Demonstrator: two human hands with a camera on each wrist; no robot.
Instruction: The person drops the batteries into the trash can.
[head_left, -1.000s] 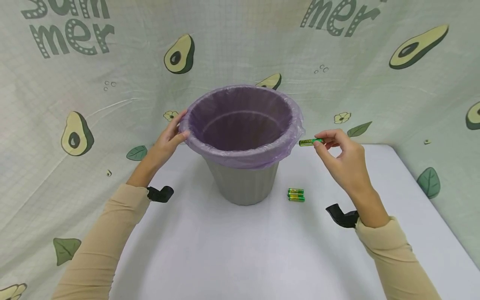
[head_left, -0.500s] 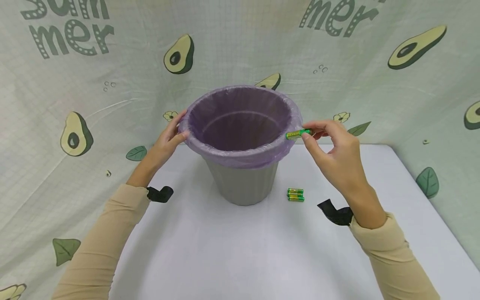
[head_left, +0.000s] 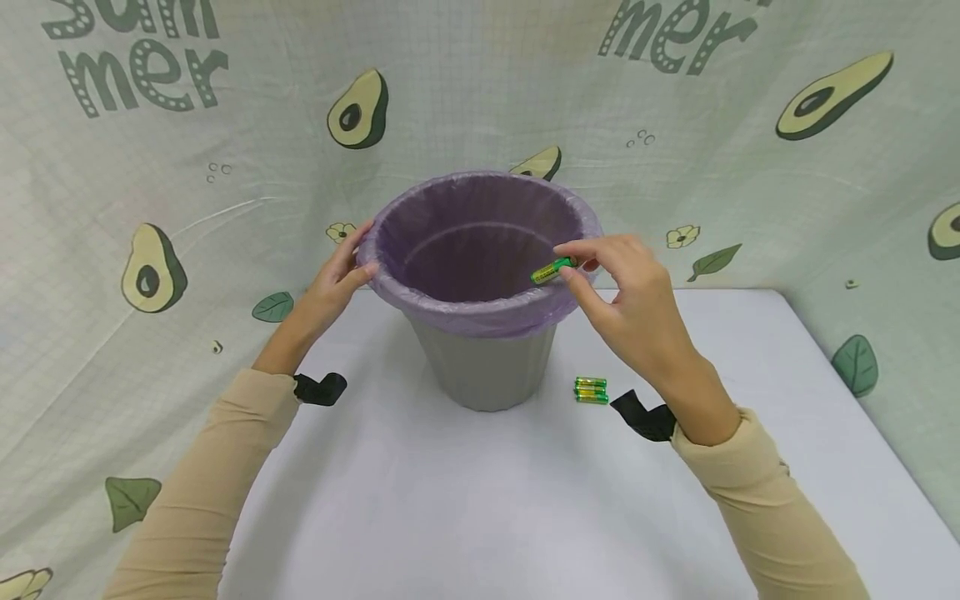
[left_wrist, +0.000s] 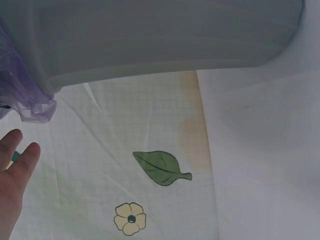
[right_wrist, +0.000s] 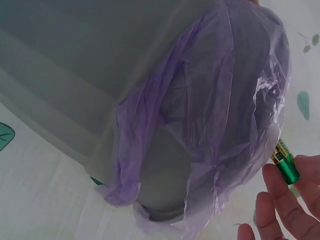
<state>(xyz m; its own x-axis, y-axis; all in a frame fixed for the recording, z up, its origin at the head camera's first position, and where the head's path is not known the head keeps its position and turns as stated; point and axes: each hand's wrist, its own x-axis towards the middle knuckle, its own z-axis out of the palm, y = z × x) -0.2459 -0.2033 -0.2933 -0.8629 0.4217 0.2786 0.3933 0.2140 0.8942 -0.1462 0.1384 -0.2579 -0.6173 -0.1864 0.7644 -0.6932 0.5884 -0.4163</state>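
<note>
A grey bin [head_left: 487,367] lined with a purple plastic bag [head_left: 480,312] stands on the table. My left hand [head_left: 333,279] rests on the left side of its rim, thumb at the bag's fold and fingers extended along the outside. In the left wrist view, two fingertips [left_wrist: 31,150] point up below the bag. My right hand [head_left: 630,292] pinches a green and gold battery [head_left: 551,271] between thumb and fingers, over the right part of the bin's opening. Part of that battery [right_wrist: 287,167] shows beyond the bag in the right wrist view.
Several more green and gold batteries [head_left: 592,391] lie side by side on the white table [head_left: 480,500], right of the bin's base. Behind hangs a pale cloth [head_left: 247,150] printed with avocados and leaves.
My right hand has moved left with the battery, from outside the rim to over the bin's opening, and the battery has tilted. The left hand has stayed at the rim.
</note>
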